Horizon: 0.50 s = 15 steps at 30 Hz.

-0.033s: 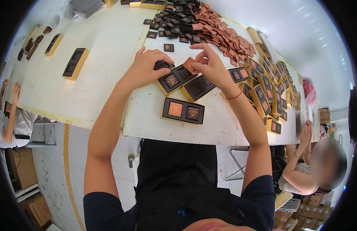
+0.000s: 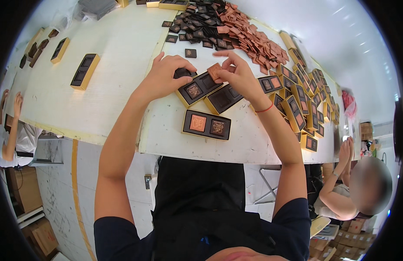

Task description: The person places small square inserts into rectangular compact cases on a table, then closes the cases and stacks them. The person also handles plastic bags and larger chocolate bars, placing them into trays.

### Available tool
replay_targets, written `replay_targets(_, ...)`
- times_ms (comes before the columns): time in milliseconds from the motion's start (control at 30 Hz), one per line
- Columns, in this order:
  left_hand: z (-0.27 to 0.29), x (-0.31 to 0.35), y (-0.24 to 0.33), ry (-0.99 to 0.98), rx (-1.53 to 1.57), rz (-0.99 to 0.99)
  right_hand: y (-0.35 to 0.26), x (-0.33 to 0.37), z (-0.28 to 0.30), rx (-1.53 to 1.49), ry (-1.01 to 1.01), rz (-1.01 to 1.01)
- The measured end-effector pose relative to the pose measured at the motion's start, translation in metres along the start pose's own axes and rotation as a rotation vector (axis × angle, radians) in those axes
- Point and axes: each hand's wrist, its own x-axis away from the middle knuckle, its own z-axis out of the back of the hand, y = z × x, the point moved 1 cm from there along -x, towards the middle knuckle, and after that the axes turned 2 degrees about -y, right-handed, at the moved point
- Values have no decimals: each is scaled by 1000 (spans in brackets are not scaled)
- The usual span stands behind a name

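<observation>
Between the thumb and fingers of my right hand (image 2: 234, 74) is a copper-wrapped chocolate square (image 2: 214, 71), held over the far right end of a gold-sided box (image 2: 203, 87). That box has a black insert, with a dark square (image 2: 193, 90) in its near left compartment. My left hand (image 2: 169, 76) curls round a dark piece (image 2: 183, 73) at the box's far left edge; the hand partly hides its shape. A second box (image 2: 224, 100) with a black insert lies against the first, partly under my right hand. Closer to me, a filled box (image 2: 214, 135) holds one copper and one dark square.
Beyond my hands lie heaps of black squares (image 2: 201, 26) and copper squares (image 2: 253, 39). Many gold-sided boxes (image 2: 293, 113) crowd the right. Two more boxes, one of them a gold-edged box (image 2: 85, 71), lie on the left. Other people sit at both sides.
The copper square in my right hand has tilted and risen very slightly. My left hand and the boxes stay where they were.
</observation>
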Motion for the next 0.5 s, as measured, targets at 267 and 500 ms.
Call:
replay_targets(267,-1,-1,1,-4,-30,-10,8,5,-6,323,116,69)
replay_targets(500,-5,-1,-1,-6,-48,-10,1,11,-14,411,19,76)
